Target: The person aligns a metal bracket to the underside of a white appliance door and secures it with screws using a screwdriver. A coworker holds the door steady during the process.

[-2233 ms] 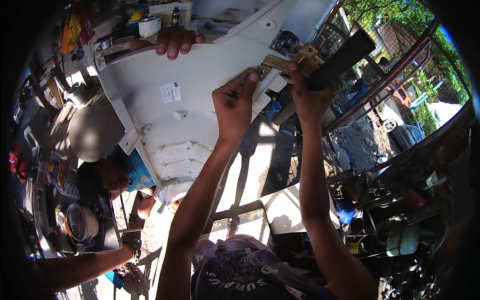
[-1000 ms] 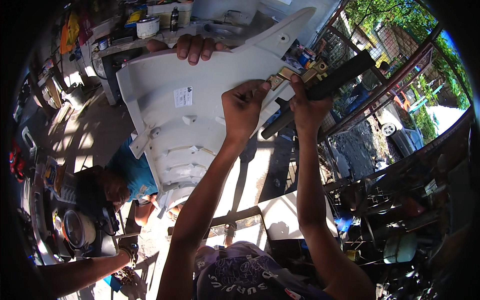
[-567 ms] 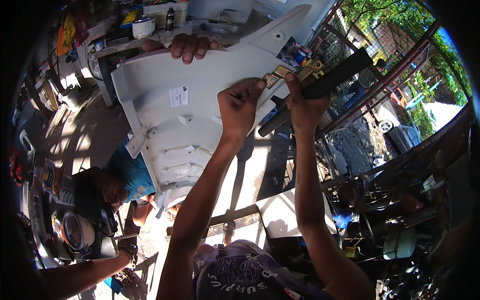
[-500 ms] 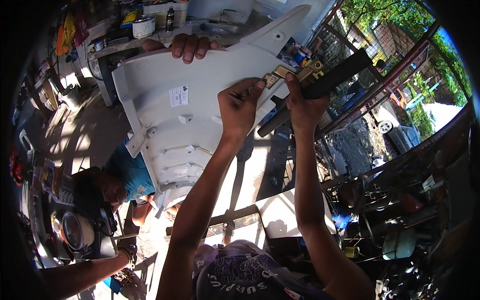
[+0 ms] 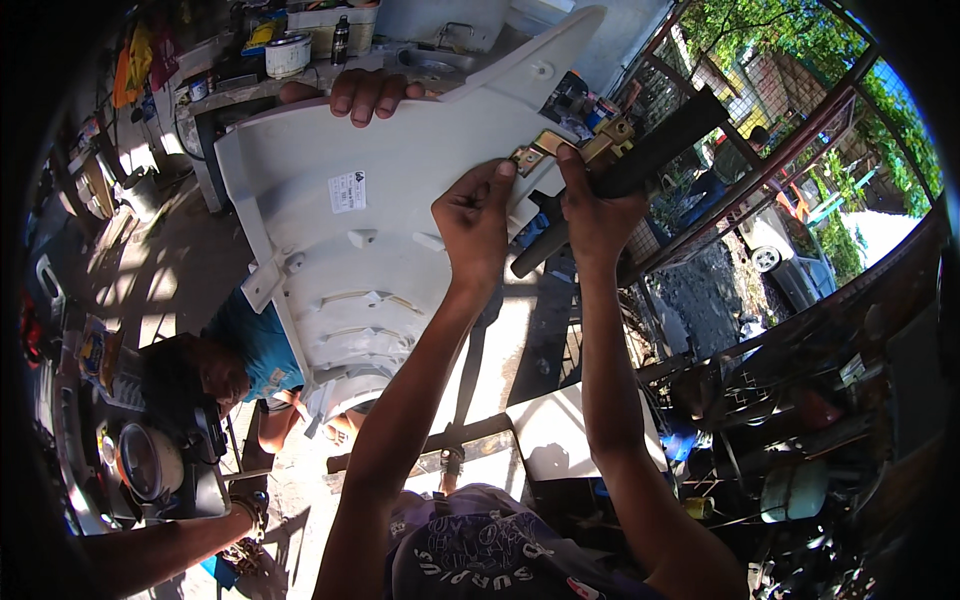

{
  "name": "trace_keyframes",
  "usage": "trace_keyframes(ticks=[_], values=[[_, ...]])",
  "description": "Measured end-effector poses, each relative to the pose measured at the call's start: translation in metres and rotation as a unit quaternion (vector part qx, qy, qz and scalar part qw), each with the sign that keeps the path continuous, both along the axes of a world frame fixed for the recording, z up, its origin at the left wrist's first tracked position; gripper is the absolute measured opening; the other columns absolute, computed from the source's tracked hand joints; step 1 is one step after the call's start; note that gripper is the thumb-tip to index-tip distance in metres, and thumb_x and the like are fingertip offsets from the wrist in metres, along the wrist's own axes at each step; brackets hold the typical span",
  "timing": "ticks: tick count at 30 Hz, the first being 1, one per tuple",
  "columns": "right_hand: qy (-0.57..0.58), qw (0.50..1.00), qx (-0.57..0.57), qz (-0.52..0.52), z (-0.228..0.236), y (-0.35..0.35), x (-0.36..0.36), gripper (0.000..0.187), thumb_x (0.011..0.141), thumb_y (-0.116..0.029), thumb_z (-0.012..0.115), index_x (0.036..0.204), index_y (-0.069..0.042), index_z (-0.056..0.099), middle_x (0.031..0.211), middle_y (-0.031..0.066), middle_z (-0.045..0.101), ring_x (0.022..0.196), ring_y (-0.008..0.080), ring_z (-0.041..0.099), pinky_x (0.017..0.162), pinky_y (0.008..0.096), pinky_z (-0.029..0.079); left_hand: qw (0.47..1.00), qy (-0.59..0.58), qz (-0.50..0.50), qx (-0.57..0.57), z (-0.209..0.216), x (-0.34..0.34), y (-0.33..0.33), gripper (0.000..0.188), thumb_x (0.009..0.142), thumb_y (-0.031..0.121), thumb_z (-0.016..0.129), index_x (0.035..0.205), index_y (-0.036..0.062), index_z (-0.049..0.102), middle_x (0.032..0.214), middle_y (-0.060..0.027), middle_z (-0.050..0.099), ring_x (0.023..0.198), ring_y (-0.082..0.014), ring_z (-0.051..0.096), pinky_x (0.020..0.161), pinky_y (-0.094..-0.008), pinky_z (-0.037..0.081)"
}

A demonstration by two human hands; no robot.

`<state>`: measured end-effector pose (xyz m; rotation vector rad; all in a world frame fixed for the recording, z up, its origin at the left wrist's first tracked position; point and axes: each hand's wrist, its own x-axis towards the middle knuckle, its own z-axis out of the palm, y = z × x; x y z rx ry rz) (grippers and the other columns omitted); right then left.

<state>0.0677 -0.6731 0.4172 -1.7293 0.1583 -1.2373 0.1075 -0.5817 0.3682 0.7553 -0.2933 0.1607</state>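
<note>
A large white moulded plastic panel (image 5: pixel 400 190), with ribs, small bosses and a paper label, stands tilted in front of me. Against its right edge lies a gold-coloured metal bracket (image 5: pixel 547 142), joined to or overlapping a black tube (image 5: pixel 660 150); which one I cannot tell. My left hand (image 5: pixel 474 220) is closed, its thumb and fingers pinching the bracket's left end by the panel. My right hand (image 5: pixel 598 215) is wrapped round the bracket and tube, one finger lying on the metal. Another person's hand (image 5: pixel 368 97) grips the panel's top edge.
Behind the panel a person in a teal shirt (image 5: pixel 262 340) crouches low. A forearm with a bracelet (image 5: pixel 200 535) reaches in at lower left. A counter with a sink (image 5: pixel 435 62) stands at the back, a mesh fence (image 5: pixel 700 65) at right, and cluttered metal parts (image 5: pixel 740 410) at lower right.
The panel, bracket, tube and both my hands have shifted slightly left in the view. My grip looks the same, and the other person's hand still holds the top edge.
</note>
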Motion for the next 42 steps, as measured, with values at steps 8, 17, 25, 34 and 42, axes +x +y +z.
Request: trace_keyframes(ticks=[8,17,25,34,42], values=[[-0.049,0.992,-0.099,-0.059,-0.008,-0.018,0.014,0.02,0.08,-0.011,0.082,0.081,-0.002,0.063,0.062,0.0012,0.061,0.041,0.006,0.049,0.036,0.0228,0.034,1.0,0.019,0.0,0.013,-0.003,0.003,-0.005,0.025,0.092,0.018,0.071,0.097,-0.0059,0.073,0.064,0.0065,0.054,0.057,-0.001,0.038,0.052,-0.0203,0.027],[-0.037,0.996,-0.079,-0.022,0.0,-0.01,0.003,0.021,0.082,-0.011,0.08,0.082,-0.002,0.061,0.06,0.0006,0.058,0.04,0.006,0.048,0.035,0.0233,0.033,0.997,0.024,-0.063,0.044,-0.004,0.004,0.004,0.033,0.09,0.024,0.073,0.104,-0.0061,0.072,0.079,-0.0015,0.066,0.068,-0.0062,0.052,0.064,-0.0215,0.042],[0.025,0.998,0.039,0.053,0.01,-0.007,-0.008,0.022,0.082,-0.017,0.08,0.082,-0.003,0.063,0.066,0.001,0.06,0.047,0.0069,0.051,0.041,0.0252,0.037,0.999,0.018,0.019,0.028,0.001,-0.001,-0.009,0.026,0.092,0.018,0.072,0.099,-0.0069,0.073,0.058,0.0096,0.041,0.053,-0.0008,0.031,0.048,-0.0222,0.02],[0.027,0.973,0.104,0.204,0.012,-0.022,-0.019,0.024,0.1,-0.026,0.057,0.094,-0.003,0.055,0.063,0.004,0.057,0.035,0.0059,0.035,0.032,0.0225,0.025,0.999,0.043,0.03,-0.01,0.002,-0.006,-0.023,0.029,0.093,0.021,0.07,0.101,-0.0063,0.073,0.056,0.0095,0.04,0.052,-0.0005,0.031,0.048,-0.0224,0.02],[-0.041,0.876,0.322,0.357,-0.006,-0.037,-0.01,0.023,0.093,-0.016,0.057,0.11,0.0,0.059,0.066,0.002,0.055,0.035,0.0069,0.032,0.033,0.0227,0.028,0.998,0.065,-0.007,0.022,-0.002,-0.004,-0.023,0.038,0.092,0.026,0.071,0.111,-0.0076,0.069,0.088,-0.0067,0.071,0.075,-0.0098,0.059,0.07,-0.0249,0.048]])
